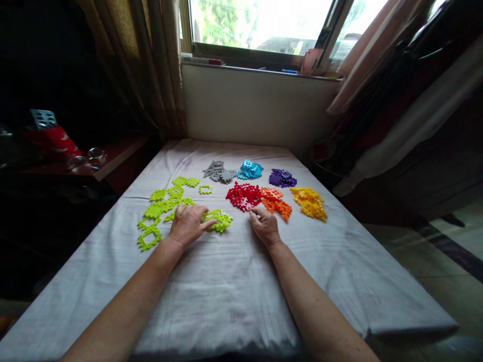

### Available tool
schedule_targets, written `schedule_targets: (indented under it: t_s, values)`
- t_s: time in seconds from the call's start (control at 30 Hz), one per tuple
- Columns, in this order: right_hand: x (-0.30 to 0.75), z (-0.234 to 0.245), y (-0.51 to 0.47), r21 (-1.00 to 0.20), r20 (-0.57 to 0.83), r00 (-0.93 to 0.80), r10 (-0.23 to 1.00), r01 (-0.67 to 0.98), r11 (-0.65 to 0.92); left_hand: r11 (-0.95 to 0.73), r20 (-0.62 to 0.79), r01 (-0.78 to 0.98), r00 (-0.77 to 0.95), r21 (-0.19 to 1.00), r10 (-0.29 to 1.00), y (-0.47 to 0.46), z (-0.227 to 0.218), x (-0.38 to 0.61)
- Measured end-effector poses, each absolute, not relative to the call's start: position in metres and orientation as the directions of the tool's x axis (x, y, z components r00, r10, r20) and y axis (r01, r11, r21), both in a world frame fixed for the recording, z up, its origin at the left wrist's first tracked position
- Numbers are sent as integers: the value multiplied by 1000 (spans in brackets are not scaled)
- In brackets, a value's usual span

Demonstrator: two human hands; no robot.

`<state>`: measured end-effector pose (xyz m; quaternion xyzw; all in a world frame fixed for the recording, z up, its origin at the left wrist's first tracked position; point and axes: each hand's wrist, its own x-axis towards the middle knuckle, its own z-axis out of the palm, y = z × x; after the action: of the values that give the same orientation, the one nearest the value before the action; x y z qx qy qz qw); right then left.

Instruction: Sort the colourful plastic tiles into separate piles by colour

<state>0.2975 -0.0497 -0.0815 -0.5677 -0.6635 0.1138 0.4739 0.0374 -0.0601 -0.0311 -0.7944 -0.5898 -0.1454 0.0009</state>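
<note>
Flat lime-green plastic interlocking pieces [160,207] with notched edges lie scattered on the left half of the cloth, some solid, some open frames. Over their right part is my left hand [187,224], its thumb and fingers apart. Beside that thumb sits a small heap of lime-green pieces [222,221], partly covered by the hand. My right hand [265,227] rests just in front of a pile of red pieces [243,196], fingers curled in and fingertips together near the pile's edge. Whether anything is between those fingertips cannot be made out.
Behind and to the right are piles of grey [219,172], light blue [249,169], purple [282,177], orange [276,203] and yellow pieces [309,203]. A wrinkled pale cloth [226,291] covers the table. A dark red side table [116,158] stands left; a window sill [256,70] lies beyond.
</note>
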Motion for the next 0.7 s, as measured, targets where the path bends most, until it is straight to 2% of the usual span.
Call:
schedule_targets:
  t_s: [0.27,0.33,0.43,0.53,0.63,0.7]
  values:
    - [298,-83,-48,-698,491,93,866,637,327,-343,275,921,286,184,918,-54,-42,45]
    - [298,-83,-48,-697,491,93,866,638,327,-304,303,941,249,148,920,-49,-40,32]
    - [298,-83,-49,-695,491,87,867,640,329,-156,337,987,133,44,932,-38,-36,5]
    - [298,-82,-49,-690,491,79,867,643,332,-35,276,999,39,-21,960,-31,-34,-15]
    - [298,-82,-49,-691,485,77,871,644,328,-14,212,999,23,-45,977,-31,-33,-21]
    - [298,-82,-49,-694,481,81,873,644,322,-27,227,997,44,-78,973,-34,-32,-18]
